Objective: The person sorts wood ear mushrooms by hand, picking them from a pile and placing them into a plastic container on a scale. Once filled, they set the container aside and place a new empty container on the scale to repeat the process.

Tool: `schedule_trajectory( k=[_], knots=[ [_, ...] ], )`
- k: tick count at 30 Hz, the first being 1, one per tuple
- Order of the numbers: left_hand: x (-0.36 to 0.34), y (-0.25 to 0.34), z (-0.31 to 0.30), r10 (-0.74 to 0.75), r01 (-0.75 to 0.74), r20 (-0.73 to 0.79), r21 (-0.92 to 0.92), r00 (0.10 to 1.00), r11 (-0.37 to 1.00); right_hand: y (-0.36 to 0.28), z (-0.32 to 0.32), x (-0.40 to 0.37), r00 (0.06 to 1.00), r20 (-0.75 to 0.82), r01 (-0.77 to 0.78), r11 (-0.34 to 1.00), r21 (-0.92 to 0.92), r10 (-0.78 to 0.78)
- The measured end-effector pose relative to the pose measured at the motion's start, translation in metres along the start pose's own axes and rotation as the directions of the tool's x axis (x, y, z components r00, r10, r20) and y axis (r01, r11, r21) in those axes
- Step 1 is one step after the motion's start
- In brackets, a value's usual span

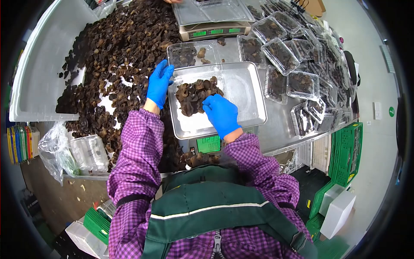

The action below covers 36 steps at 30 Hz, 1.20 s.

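A shallow metal tray point(254, 116) rests on a scale with a lit green display point(208, 144). Dark brown wood ear mushrooms point(192, 97) are heaped at its left side. An open clear plastic box point(181, 48) reaches over the tray's far rim, with a few brown pieces seen through it. My left hand point(158, 84), in a blue glove, is closed at the left edge of the box, beside the tray's rim. In a matching glove, my right hand point(221, 114) pinches at the right side of the heap; its fingertips are partly hidden among the mushrooms.
Loose mushrooms point(125, 47) spread across the table to the left, beside a large white bin point(45, 64). Filled clear boxes point(282, 56) pile up on the right. Another scale point(214, 31) stands at the back, near another person's hand point(173, 1). Green crates point(345, 155) stand at lower right.
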State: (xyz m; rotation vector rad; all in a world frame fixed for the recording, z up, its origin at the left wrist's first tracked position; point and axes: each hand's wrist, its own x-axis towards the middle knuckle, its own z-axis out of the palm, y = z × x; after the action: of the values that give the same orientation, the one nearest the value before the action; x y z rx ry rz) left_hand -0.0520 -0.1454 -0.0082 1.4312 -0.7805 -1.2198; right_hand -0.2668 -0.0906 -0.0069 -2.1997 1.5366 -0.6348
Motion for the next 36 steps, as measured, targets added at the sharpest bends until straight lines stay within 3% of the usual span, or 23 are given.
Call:
schedule_trajectory(
  k=[4, 5, 6, 7, 9, 11, 12, 13, 14, 15, 17, 19, 20, 22, 25, 27, 30, 31, 32, 33, 34, 35, 36],
  knots=[
    [-0.008, 0.017, 0.001, 0.036, -0.035, 0.014, -0.084, 0.999, 0.996, 0.002, -0.024, 0.003, 0.993, 0.105, 0.055, 0.999, -0.002, -0.054],
    [-0.014, 0.022, -0.001, 0.074, -0.073, 0.006, -0.112, 0.997, 0.991, 0.001, -0.039, -0.001, 0.997, 0.077, -0.005, 0.977, 0.214, -0.012],
    [-0.022, 0.024, -0.007, 0.089, -0.087, 0.08, -0.034, 0.993, 0.996, 0.005, -0.049, -0.006, 0.997, 0.062, -0.059, 0.906, 0.42, 0.036],
    [-0.031, 0.019, -0.013, 0.107, -0.114, 0.149, 0.041, 0.983, 0.993, 0.015, -0.057, -0.01, 0.993, 0.021, -0.116, 0.893, 0.435, 0.118],
    [-0.057, 0.0, -0.022, 0.301, -0.351, 0.182, 0.417, 0.936, 0.838, 0.04, -0.071, -0.016, 0.945, 0.014, -0.3, 0.851, 0.43, 0.326],
    [-0.083, -0.008, -0.03, 0.104, -0.197, 0.195, 0.558, 0.975, 0.806, 0.051, -0.067, -0.017, 0.914, 0.022, -0.338, 0.732, 0.591, 0.404],
    [-0.09, -0.015, -0.032, 0.021, -0.14, 0.217, 0.549, 0.976, 0.824, 0.053, -0.064, -0.018, 0.919, 0.034, -0.333, 0.73, 0.596, 0.392],
    [-0.097, -0.014, -0.032, -0.073, -0.081, 0.243, 0.568, 0.967, 0.819, 0.052, -0.059, -0.018, 0.88, 0.205, -0.457, 0.645, 0.613, 0.429],
    [-0.098, -0.022, -0.034, -0.061, -0.107, 0.272, 0.561, 0.96, 0.821, 0.05, -0.051, -0.018, 0.816, 0.381, -0.576, 0.557, 0.599, 0.434],
    [-0.096, -0.033, -0.037, -0.048, -0.127, 0.289, 0.556, 0.956, 0.822, 0.052, -0.042, -0.018, 0.824, 0.416, -0.567, 0.562, 0.603, 0.385],
    [-0.096, -0.04, -0.033, -0.018, -0.102, 0.275, 0.418, 0.961, 0.903, 0.065, -0.025, -0.019, 0.812, 0.405, -0.578, 0.48, 0.66, 0.42],
    [-0.1, -0.035, -0.022, -0.12, 0.069, 0.218, 0.228, 0.969, 0.971, 0.074, -0.017, -0.017, 0.838, 0.376, -0.538, 0.481, 0.692, 0.396],
    [-0.098, -0.041, -0.016, -0.133, 0.091, 0.184, 0.22, 0.974, 0.971, 0.068, -0.013, -0.016, 0.845, 0.4, -0.533, 0.487, 0.692, 0.356],
    [-0.096, -0.042, -0.009, -0.138, 0.111, 0.131, 0.197, 0.982, 0.974, 0.057, -0.012, -0.014, 0.868, 0.206, -0.473, 0.626, 0.619, 0.452],
    [-0.1, -0.037, -0.006, -0.113, 0.103, 0.093, 0.097, 0.989, 0.99, 0.057, 0.001, -0.016, 0.886, 0.076, -0.396, 0.66, 0.639, 0.458],
    [-0.111, -0.039, -0.014, -0.028, 0.024, 0.056, 0.072, 0.998, 0.997, 0.061, -0.004, -0.018, 0.87, 0.072, -0.414, 0.644, 0.644, 0.487],
    [-0.125, -0.029, -0.071, 0.245, -0.211, -0.158, 0.206, 0.957, 0.956, 0.057, -0.037, -0.021, 0.882, 0.054, -0.369, 0.615, 0.697, 0.469],
    [-0.127, -0.038, -0.104, 0.455, -0.241, -0.25, 0.584, 0.855, 0.775, 0.063, -0.047, -0.024, 0.882, 0.017, -0.354, 0.637, 0.685, 0.471],
    [-0.134, -0.033, -0.14, 0.453, -0.12, -0.276, 0.733, 0.848, 0.67, 0.07, -0.056, -0.027, 0.877, -0.015, -0.35, 0.658, 0.666, 0.481],
    [-0.133, -0.064, -0.19, 0.514, -0.169, -0.343, 0.681, 0.786, 0.712, 0.076, -0.063, -0.029, 0.872, -0.044, -0.346, 0.677, 0.65, 0.487],
    [-0.135, -0.085, -0.231, 0.665, -0.098, -0.39, 0.814, 0.637, 0.572, 0.081, -0.07, -0.031, 0.862, -0.054, -0.351, 0.669, 0.655, 0.505],
    [-0.154, -0.088, -0.262, 0.73, 0.111, -0.282, 0.955, 0.622, 0.275, 0.085, -0.075, -0.034, 0.853, -0.06, -0.355, 0.659, 0.663, 0.519],
    [-0.165, -0.109, -0.297, 0.658, 0.359, -0.369, 0.92, 0.657, 0.157, 0.087, -0.077, -0.037, 0.849, -0.057, -0.354, 0.646, 0.676, 0.525]
  ],
)
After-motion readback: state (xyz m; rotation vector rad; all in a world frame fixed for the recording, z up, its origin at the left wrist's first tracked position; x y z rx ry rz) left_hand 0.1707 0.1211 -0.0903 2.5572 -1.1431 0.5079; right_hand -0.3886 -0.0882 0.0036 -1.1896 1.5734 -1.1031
